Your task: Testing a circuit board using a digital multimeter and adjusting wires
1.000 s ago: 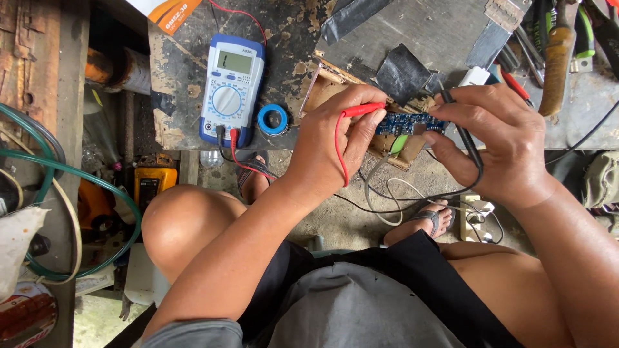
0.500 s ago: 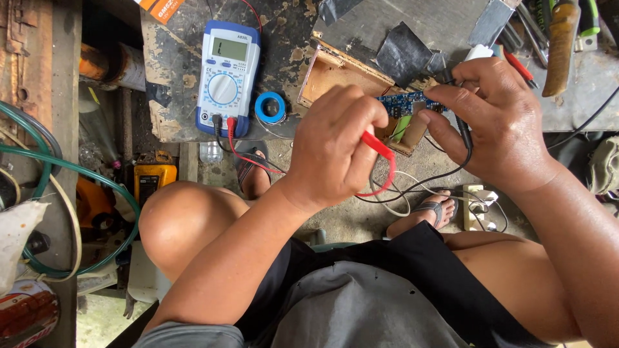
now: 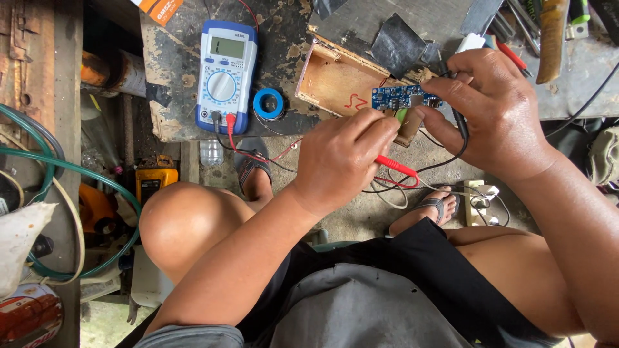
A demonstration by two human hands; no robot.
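Observation:
A small blue circuit board [image 3: 403, 96] lies on the edge of a shallow wooden box [image 3: 335, 80]. My left hand [image 3: 342, 158] grips a red test probe [image 3: 394, 165], its tip hidden under my fingers near the board. My right hand [image 3: 496, 113] pinches a black test probe [image 3: 459, 122] against the board's right end. Red and black leads run back to a white and blue multimeter [image 3: 225, 74] lying on the worn bench top.
A blue tape roll [image 3: 268, 103] sits beside the multimeter. Pliers and other tools [image 3: 548, 32] lie at the top right. A green hose [image 3: 64, 174], a yellow device [image 3: 151, 180] and a power strip [image 3: 480, 200] are on the floor near my sandalled feet.
The view has shifted, so the bench sits lower in frame. My left hand has slid down-left off the board, exposing it, and the red probe now points down-right.

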